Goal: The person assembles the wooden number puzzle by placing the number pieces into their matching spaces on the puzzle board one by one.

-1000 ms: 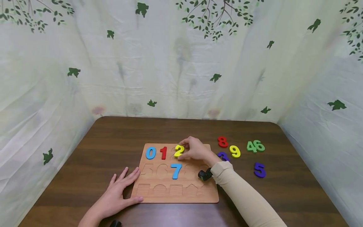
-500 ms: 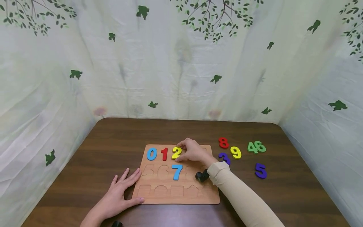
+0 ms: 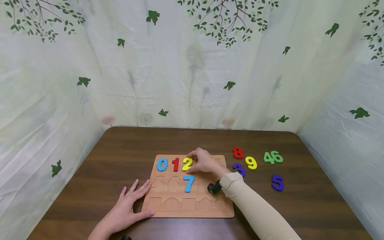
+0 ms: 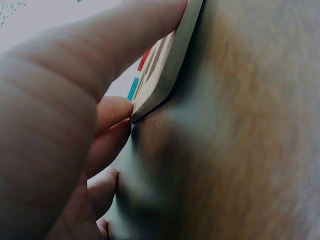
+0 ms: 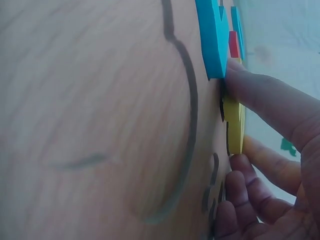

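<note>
A wooden number puzzle board [image 3: 192, 213] lies on the table. My right hand [image 3: 205, 163] pinches a yellow number 2 [image 3: 187, 164] between thumb and fingers at the board's top row. In the right wrist view that yellow 2 [image 5: 233, 120] sits at the board's surface, thumb on one side and fingertips on the other. To its left are a red number 1 [image 3: 175, 164] and a blue number 0 [image 3: 162, 164]. Just below stands a blue number 7 [image 3: 188, 184]. My left hand [image 3: 127, 206] rests with spread fingers against the board's left edge, thumb on its lower corner.
Right of the board lie a red 8 [image 3: 238, 152], a yellow 9 [image 3: 250, 163], a purple 3 [image 3: 239, 169] partly behind the sleeve, a green 4 [image 3: 268, 158], a green 6 [image 3: 276, 156] and a purple 5 [image 3: 277, 182]. A leaf-patterned curtain [image 3: 192, 83] hangs behind the table.
My right hand has shifted the yellow 2 slightly left, closer to the red 1. My left hand stays at the board's edge. The head view has tilted a little.
</note>
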`<state>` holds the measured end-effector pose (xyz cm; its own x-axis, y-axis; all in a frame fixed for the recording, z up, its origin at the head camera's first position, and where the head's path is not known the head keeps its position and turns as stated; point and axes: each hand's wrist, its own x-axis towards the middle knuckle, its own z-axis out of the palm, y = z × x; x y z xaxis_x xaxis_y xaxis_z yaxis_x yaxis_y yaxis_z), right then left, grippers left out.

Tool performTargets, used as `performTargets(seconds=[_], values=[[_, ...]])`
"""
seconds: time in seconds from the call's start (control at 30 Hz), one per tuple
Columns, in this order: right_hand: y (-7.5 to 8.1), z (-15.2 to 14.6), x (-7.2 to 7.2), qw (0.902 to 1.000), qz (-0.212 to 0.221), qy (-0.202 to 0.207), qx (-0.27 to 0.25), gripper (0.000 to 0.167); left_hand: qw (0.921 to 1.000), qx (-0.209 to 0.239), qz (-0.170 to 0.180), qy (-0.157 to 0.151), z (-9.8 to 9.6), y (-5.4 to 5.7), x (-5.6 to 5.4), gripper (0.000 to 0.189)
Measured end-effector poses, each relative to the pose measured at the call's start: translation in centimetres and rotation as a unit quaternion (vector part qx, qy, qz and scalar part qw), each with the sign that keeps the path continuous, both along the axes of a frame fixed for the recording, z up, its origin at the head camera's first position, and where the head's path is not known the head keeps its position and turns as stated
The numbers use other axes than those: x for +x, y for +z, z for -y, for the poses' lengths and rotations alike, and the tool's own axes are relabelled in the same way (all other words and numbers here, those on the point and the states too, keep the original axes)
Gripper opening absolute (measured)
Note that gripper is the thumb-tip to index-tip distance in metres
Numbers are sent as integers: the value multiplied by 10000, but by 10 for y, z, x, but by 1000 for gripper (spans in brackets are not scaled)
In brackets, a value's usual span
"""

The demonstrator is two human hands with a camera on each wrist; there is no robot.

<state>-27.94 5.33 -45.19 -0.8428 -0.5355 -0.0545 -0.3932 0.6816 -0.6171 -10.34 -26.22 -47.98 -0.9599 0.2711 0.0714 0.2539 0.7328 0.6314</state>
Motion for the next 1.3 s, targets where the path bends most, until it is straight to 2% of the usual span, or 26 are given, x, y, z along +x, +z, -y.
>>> performTargets(seconds=[0.33,0.9,1.3], values=[[3,-4,0,10000,38,24,-64,60,9998,-37,-195,-32,-2,1,-1,96],[0,-5,-2,9999,61,85,-113,61,9998,-43,-173,-17,0,-1,0,95],[6,-10,-1,9987,429,20,-274,60,10000,-35,-75,-16,-1,1,0,96]])
